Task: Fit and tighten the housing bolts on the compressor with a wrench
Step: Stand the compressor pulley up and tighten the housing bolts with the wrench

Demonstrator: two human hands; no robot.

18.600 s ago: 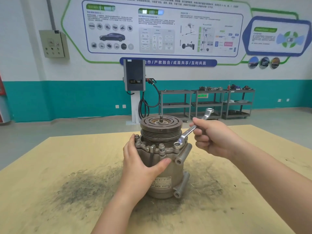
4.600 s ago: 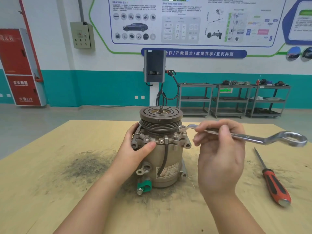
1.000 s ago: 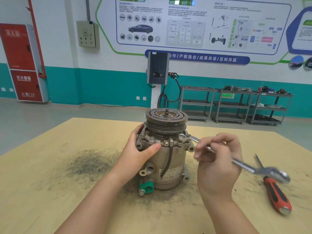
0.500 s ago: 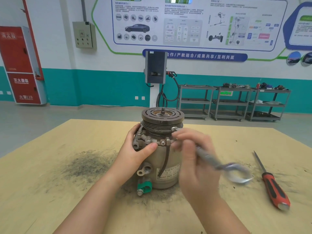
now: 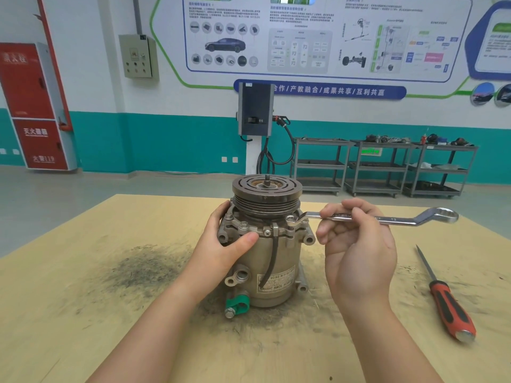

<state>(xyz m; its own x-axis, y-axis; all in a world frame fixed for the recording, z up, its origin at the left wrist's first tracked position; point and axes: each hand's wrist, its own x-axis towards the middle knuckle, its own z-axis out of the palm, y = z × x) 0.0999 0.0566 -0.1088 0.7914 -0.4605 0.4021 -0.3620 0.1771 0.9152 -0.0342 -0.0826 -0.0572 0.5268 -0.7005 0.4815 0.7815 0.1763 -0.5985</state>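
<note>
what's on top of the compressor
A grooved pulley with a slotted clutch plate and a short shaft stub at its centre. Whatever lies beneath the plate is covered.

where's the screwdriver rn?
Head view: the screwdriver lies on the table at far right, beyond the right hand, untouched.

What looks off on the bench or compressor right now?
A dark sooty smear stains the wooden table left of the compressor, with grime under its base too. Otherwise nothing stands out: the compressor stands upright, the wrench sits on a bolt, and the screwdriver lies flat.
</note>
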